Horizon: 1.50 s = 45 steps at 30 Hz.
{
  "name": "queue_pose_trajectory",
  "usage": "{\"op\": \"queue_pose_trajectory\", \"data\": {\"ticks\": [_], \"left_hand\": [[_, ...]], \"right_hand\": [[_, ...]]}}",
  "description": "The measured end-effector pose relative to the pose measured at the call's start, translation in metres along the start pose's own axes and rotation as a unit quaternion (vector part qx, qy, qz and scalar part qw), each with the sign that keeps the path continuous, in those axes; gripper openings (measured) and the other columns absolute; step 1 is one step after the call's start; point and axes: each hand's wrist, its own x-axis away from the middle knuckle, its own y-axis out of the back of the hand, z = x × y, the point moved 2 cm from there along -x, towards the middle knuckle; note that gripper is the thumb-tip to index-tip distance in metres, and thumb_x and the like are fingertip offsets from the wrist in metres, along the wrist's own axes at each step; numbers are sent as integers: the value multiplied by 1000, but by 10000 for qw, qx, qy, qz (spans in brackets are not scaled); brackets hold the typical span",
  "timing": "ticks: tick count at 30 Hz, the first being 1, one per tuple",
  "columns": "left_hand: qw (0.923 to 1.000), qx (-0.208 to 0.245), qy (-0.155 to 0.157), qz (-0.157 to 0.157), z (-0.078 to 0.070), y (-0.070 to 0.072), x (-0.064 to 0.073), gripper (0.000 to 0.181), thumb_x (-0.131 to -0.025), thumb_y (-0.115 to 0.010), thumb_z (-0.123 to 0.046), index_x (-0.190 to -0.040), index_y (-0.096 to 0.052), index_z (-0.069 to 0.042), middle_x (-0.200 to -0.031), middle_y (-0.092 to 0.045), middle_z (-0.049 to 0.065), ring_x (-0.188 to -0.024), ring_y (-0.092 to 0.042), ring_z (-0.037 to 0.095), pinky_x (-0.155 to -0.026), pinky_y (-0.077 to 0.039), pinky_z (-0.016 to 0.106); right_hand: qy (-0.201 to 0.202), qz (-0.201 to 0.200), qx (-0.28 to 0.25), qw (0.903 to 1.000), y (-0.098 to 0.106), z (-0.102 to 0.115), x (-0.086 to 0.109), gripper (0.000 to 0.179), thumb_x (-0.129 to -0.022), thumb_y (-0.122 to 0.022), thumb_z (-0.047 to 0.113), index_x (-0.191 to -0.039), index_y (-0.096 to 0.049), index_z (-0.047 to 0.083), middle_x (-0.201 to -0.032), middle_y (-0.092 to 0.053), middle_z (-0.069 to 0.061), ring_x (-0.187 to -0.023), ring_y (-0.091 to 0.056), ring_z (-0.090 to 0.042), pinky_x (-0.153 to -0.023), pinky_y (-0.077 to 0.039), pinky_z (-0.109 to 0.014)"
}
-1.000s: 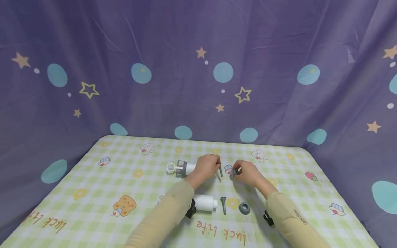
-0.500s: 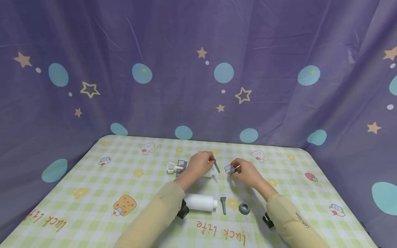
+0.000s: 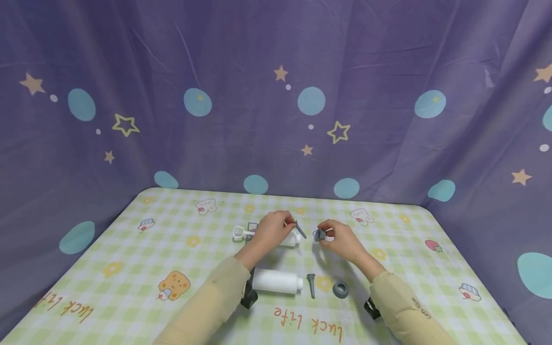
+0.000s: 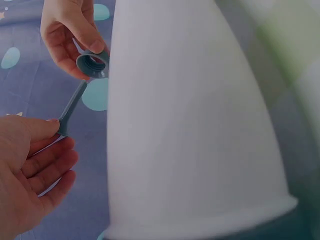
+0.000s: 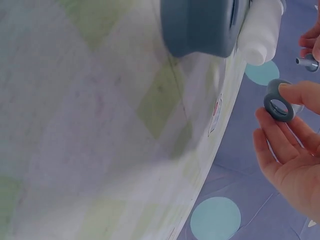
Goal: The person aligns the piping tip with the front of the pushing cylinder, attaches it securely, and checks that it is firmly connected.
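My left hand (image 3: pixel 271 230) pinches the wide end of a grey tapered nozzle (image 3: pixel 300 229) between thumb and finger, its thin end pointing at the other hand in the left wrist view. My right hand (image 3: pixel 342 239) holds a grey threaded ring cap (image 3: pixel 319 235) by its rim. Its round opening shows in the right wrist view, where the cap (image 5: pixel 275 90) sits between thumb and fingers. Nozzle and cap are apart. Partly hidden behind my left hand lies a white syringe-like tube (image 3: pixel 290 238) with a white loop handle (image 3: pixel 238 233).
Nearer to me lies a second white tube (image 3: pixel 276 281), partly covered by the left sleeve. Beside it are another grey nozzle (image 3: pixel 311 286) and a grey ring cap (image 3: pixel 340 289). A checked cloth covers the table (image 3: pixel 129 268); a purple curtain (image 3: pixel 241 153) hangs behind.
My left hand has drawn back to the left with the nozzle, uncovering the far tube's end. The right hand has shifted slightly left and turned the cap so that its opening shows.
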Motion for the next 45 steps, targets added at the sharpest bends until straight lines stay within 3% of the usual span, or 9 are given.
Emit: {"op": "queue_pose_trajectory", "data": {"ticks": [9, 13, 25, 39, 45], "left_hand": [[9998, 145, -27, -149, 0, 1, 2, 9, -84, -65, -24, -80, -65, -16, -78, -65, -4, -65, -58, 9, -56, -45, 21], [9998, 124, 24, -182, -1, 2, 3, 10, -84, -65, -26, -80, -65, -17, -78, -65, -4, -66, -58, 9, -56, -45, 22], [9998, -17, 79, -179, -8, -1, 7, 12, -83, -66, -28, -80, -65, -17, -77, -63, -6, -65, -58, 8, -55, -44, 20], [9992, 198, -163, -312, -12, -8, 4, 12, -83, -66, -25, -79, -64, -13, -75, -63, -3, -64, -58, 9, -56, -44, 19], [9992, 339, -131, -149, -16, -12, 3, 13, -84, -65, -26, -81, -64, -13, -76, -63, -2, -64, -57, 9, -55, -44, 19]], "right_hand": [[87, -158, -98, 9998, -1, 7, 0, 35, -75, -71, 6, -108, -60, 5, -101, -64, -8, -94, -64, -26, -83, -49, -43], [283, -203, -55, 9994, -2, 9, 0, 34, -75, -71, 5, -107, -60, 3, -98, -65, -8, -93, -64, -26, -85, -49, -42], [314, -160, -70, 9994, -1, 16, -3, 36, -74, -73, 10, -107, -60, 5, -97, -66, -5, -93, -64, -23, -85, -48, -43], [395, -154, -83, 9991, -6, 21, -7, 35, -74, -74, 12, -105, -61, 6, -93, -65, -3, -88, -63, -19, -81, -49, -42], [472, -182, 15, 9987, -8, 22, -8, 34, -74, -74, 14, -105, -61, 9, -93, -65, -2, -88, -63, -18, -79, -50, -40]]}}
